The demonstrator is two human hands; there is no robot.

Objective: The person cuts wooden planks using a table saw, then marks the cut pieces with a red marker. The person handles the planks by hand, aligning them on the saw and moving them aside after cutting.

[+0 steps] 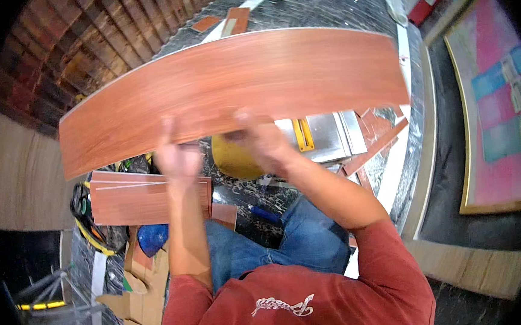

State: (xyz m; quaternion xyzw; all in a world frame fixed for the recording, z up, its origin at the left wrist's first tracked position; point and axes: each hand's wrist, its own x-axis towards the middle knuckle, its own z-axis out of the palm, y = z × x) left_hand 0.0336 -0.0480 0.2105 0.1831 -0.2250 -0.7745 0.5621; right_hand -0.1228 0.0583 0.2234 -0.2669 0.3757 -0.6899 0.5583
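A long reddish wood-look plank [278,64] is raised across the upper middle of the view, slightly blurred. My left hand [175,150] and my right hand [259,138] both grip its near long edge around the middle, fingers partly hidden and smeared by motion. Under the plank lie a round yellow object [235,158], largely hidden, and a metal tool [328,142] with yellow parts. Similar shorter planks [130,205] are stacked at left, near my left forearm. A blue tool [264,213] lies on the dark marble-patterned floor by my legs.
A slatted rusty-brown wall [100,29] rises at upper left. Plank scraps [379,133] lie at right. Cardboard [145,279], a blue object [152,236] and yellow-black cords [83,217] sit at lower left. A red box [427,3] is at upper right, above a framed colourful panel [492,146].
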